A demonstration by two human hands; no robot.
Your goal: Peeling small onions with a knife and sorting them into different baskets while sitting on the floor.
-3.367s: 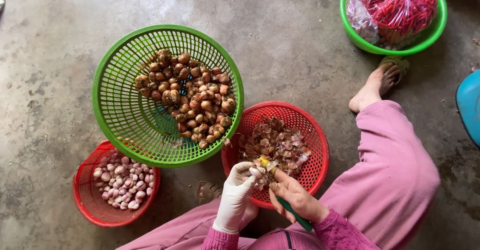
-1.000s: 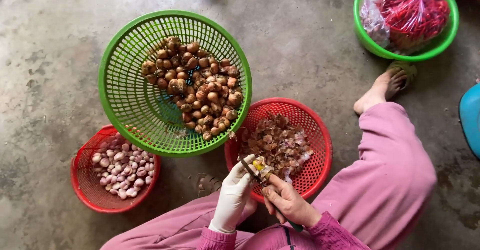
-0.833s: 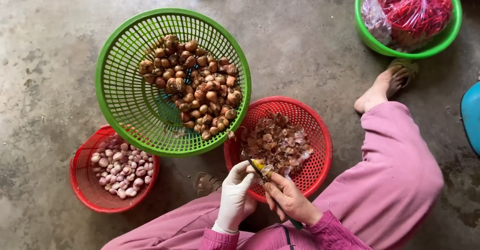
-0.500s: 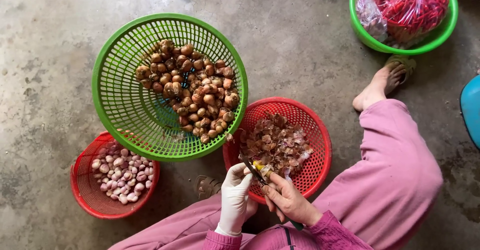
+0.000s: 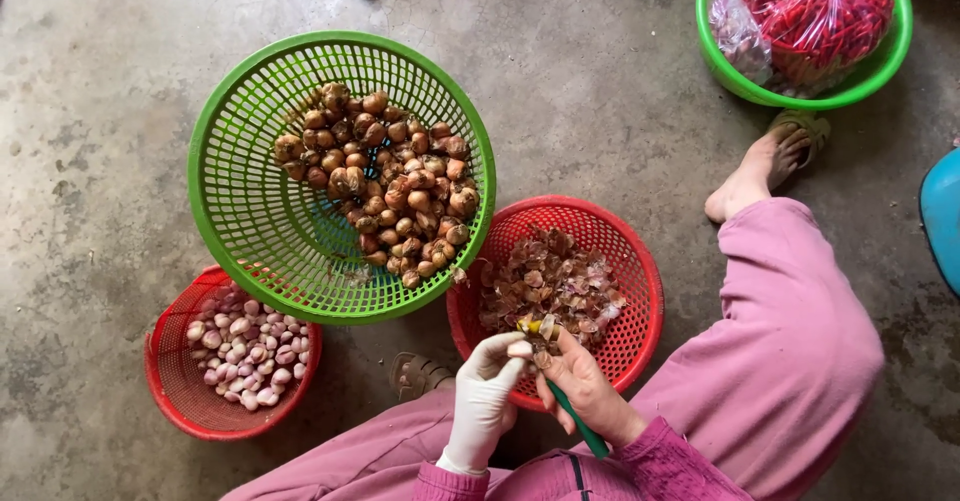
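Two hands at work over the near rim of a red basket of peelings (image 5: 632,261): left hand (image 5: 485,401), in a white glove, pinched tight on a small shallot (image 5: 535,329); right hand (image 5: 580,386), bare, closed around a green-handled knife (image 5: 578,421), thumb against the shallot. Blade hidden behind the fingers. Beside it, touching, a large green basket (image 5: 250,221) of unpeeled shallots (image 5: 390,186). Lower left, a smaller red basket (image 5: 175,401) of peeled bulbs (image 5: 240,351). Top right, well apart, a green bowl (image 5: 740,76) with bagged red chillies (image 5: 815,11).
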